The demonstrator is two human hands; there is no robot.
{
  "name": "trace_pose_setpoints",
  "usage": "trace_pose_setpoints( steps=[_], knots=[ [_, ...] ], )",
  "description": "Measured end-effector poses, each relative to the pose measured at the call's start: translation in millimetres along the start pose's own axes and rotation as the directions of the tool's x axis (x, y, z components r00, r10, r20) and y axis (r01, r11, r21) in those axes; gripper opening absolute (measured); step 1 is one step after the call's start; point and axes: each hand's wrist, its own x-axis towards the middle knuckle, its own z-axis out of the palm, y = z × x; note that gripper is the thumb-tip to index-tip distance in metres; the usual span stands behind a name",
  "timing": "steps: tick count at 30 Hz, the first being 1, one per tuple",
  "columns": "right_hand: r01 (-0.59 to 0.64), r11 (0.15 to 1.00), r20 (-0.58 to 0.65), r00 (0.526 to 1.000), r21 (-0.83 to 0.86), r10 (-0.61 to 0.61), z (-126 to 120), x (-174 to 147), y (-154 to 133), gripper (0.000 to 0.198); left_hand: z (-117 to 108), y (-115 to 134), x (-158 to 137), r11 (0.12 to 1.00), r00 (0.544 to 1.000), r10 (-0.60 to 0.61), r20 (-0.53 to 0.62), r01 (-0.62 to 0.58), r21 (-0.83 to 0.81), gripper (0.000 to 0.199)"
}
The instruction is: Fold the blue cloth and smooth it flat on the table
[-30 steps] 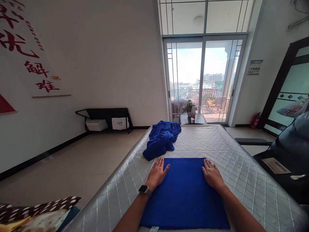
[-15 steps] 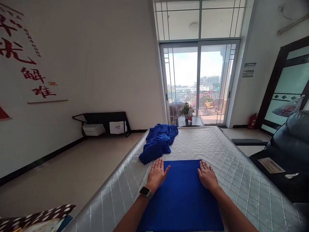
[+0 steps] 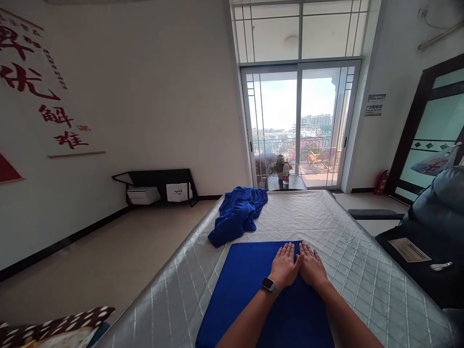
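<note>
A flat blue cloth [image 3: 237,290], folded into a neat rectangle, lies on the silver quilted mattress [image 3: 362,270]. My left hand [image 3: 285,265] rests palm down on its right part, fingers stretched out, a square watch on the wrist. Beside it, my right hand [image 3: 312,263] lies flat along the cloth's far right edge, the two thumbs close together. Neither hand grips anything. Farther off to the left, a crumpled blue cloth [image 3: 237,215] sits near the mattress's left edge. My forearms hide part of the folded cloth.
A dark armchair [image 3: 435,217] stands on the right with a paper sheet [image 3: 409,250] on its seat. Beyond the mattress, a small table [image 3: 299,183] bears a bottle [image 3: 286,173] and a potted plant [image 3: 279,164]. A patterned cushion [image 3: 72,319] is at the lower left.
My left hand has moved right, from the folded cloth's left edge to beside my right hand. The right hand has stayed nearly in place.
</note>
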Motion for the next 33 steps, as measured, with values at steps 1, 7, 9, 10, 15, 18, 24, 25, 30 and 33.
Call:
trace_pose_setpoints(
  steps=[1,7,9,10,15,18,24,25,30,33],
  knots=[
    [-0.005,1.0,-0.001,1.0,0.007,0.005,-0.6,0.2,-0.6,0.062,-3.1,-7.2,-3.3,1.0,1.0,-0.016,0.012,0.016,0.011,0.072],
    [-0.031,0.998,0.006,1.0,0.058,0.03,-5.0,-0.9,-4.0,0.065,-37.5,-75.9,-37.7,0.976,0.984,-0.176,0.025,0.172,0.131,0.077],
    [-0.031,0.998,0.009,0.999,0.057,0.031,-5.3,-1.3,-4.1,0.065,-49.1,-108.9,-52.0,0.96,0.972,-0.235,0.028,0.227,0.164,0.078],
    [-0.031,0.998,0.01,0.999,0.056,0.031,-5.2,-1.3,-3.9,0.065,-54.0,-125.7,-58.8,0.951,0.964,-0.264,0.027,0.256,0.175,0.079],
    [-0.032,0.998,0.018,0.999,0.051,0.031,-4.8,1.4,-2.8,0.066,-64.6,-182.9,-81.3,0.907,0.92,-0.392,-0.021,0.391,0.156,0.076],
    [-0.042,0.998,0.029,0.999,0.041,0.041,-6.2,5.2,-3.5,0.066,-63.2,-186.1,-83.0,0.905,0.917,-0.393,-0.065,0.399,0.152,0.079],
    [-0.039,0.999,-0.03,0.999,0.014,0.04,-6.2,14.4,-6.6,0.066,-61.9,-179.7,-80.5,0.896,0.914,-0.401,-0.067,0.406,0.179,0.087],
    [-0.039,0.999,-0.03,0.999,0.011,0.039,-5.3,15.5,-6.5,0.067,-61.9,-180.2,-80.6,0.895,0.913,-0.401,-0.069,0.407,0.183,0.087],
    [-0.05,0.999,0.005,0.999,0.008,0.05,-1.2,17.8,-4.3,0.067,-61.6,-181.9,-81.5,0.901,0.918,-0.389,-0.08,0.397,0.174,0.088],
    [-0.051,0.998,0.011,0.999,0.036,0.051,-0.8,17.2,-3.3,0.067,-62.3,-180.4,-81.6,0.903,0.919,-0.388,-0.074,0.395,0.169,0.088]
  ],
)
